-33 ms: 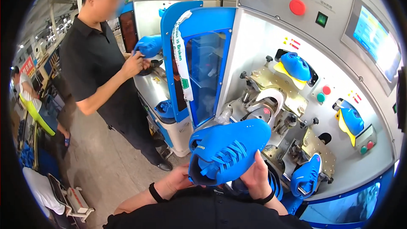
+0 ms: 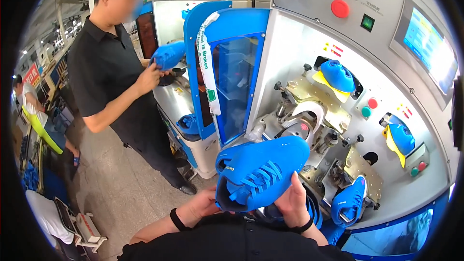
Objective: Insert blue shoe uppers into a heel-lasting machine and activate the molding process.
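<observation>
While a grey machine [image 2: 388, 95] stands beyond, a blue shoe [image 2: 285, 164] fills the grip

The shoe, toe outward, sits between the right hand [image 2: 293, 204], clasping its side, and the left hand [image 2: 204, 204], clasping its heel end.
</observation>
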`<state>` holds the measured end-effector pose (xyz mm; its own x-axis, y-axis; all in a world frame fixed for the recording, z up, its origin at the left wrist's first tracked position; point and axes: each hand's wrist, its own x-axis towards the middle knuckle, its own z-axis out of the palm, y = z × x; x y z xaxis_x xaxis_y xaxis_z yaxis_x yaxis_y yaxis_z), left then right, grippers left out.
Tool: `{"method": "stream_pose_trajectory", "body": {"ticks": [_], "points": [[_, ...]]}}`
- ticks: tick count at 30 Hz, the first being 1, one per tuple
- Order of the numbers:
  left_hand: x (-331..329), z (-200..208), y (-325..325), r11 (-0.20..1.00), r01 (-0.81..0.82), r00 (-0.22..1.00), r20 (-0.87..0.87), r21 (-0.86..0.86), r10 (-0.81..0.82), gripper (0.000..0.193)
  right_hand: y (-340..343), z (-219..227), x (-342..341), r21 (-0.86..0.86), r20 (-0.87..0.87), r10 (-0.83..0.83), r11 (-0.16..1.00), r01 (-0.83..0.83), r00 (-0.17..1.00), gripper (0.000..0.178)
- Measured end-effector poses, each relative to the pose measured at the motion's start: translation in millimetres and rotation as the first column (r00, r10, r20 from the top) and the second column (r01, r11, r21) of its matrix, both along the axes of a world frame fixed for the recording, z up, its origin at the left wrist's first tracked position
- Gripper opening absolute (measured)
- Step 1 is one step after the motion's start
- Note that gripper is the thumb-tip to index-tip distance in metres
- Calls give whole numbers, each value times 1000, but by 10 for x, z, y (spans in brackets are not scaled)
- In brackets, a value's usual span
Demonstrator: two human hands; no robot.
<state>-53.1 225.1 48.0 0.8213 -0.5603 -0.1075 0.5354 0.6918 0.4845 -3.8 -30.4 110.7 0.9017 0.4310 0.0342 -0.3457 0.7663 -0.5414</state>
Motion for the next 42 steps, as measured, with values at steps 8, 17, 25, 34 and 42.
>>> {"method": "stream_pose_trajectory", "body": {"ticks": [8,17,25,34,42], "points": [[36,-5,-27,997,35,999,-37,72,-32,51,-41,46,20,12,-82,-107,994,108,991,65],[148,-147,107,991,106,993,-68,78,-101,61,-36,2,56,25,-56,-124,992,126,991,66],[93,210,82,980,-53,991,131,193,28,79,77,-31,118,-87,-173,-134,989,120,976,65],[21,-25,463,952,-149,974,-129,267,189,67,325,-251,265,-178,-241,-47,984,4,969,58],[120,-152,696,853,-369,874,-174,368,454,62,332,-774,340,-397,-534,-64,899,-183,843,60]]}}
